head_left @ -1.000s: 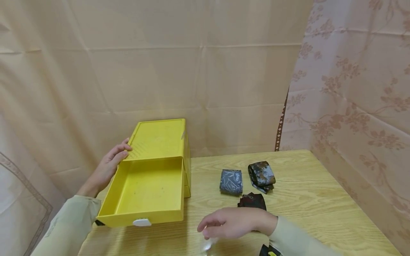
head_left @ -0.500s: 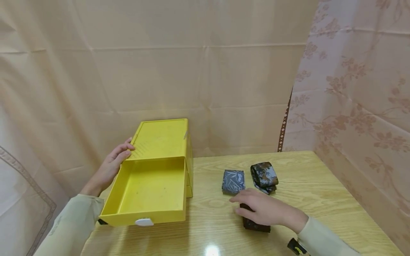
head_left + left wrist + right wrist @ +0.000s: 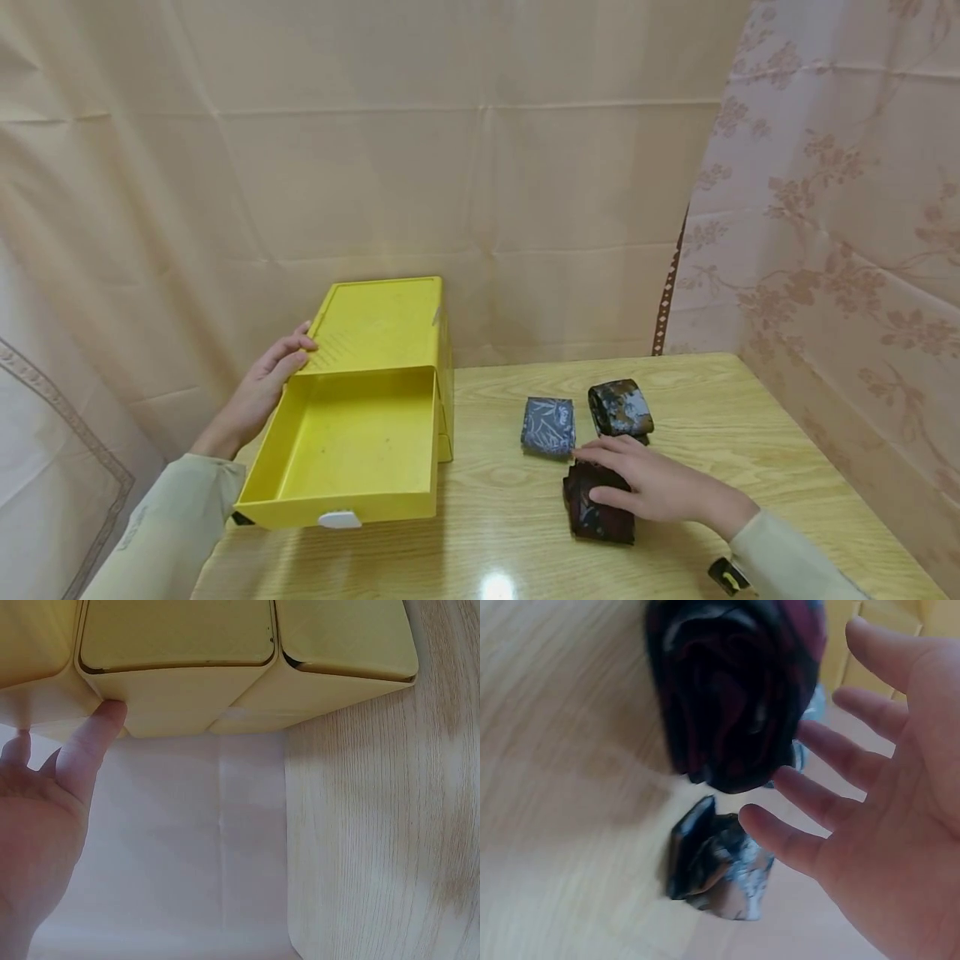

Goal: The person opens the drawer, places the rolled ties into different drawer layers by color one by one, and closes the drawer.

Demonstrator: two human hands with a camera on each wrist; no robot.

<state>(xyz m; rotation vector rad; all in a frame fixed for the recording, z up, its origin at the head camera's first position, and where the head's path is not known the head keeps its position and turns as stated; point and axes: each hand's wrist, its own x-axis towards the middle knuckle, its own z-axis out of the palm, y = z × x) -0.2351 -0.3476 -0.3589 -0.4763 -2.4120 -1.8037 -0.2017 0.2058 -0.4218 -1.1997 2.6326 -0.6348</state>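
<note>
On the table's left stands a yellow drawer cabinet [image 3: 378,325] with its top drawer [image 3: 352,450] pulled out; the drawer's inside is bare. My left hand [image 3: 258,387] rests against the cabinet's left top edge, and in the left wrist view its thumb [image 3: 94,742] touches the side wall. My right hand [image 3: 660,483] is over a dark red and black folded cloth bundle [image 3: 596,512], fingers spread beside it in the right wrist view. Behind it lie a grey leaf-patterned folded cloth [image 3: 547,427] and a brown and grey mottled rolled cloth [image 3: 622,408].
The wood-grain table [image 3: 750,433] reaches back to a beige curtain [image 3: 480,183]. A floral cloth [image 3: 847,250] hangs along the right side. The open drawer juts toward the front, with a white handle [image 3: 340,519] on its face.
My right hand has moved right and back from the front middle to the dark red bundle, which is uncovered more fully. My left hand stays at the cabinet.
</note>
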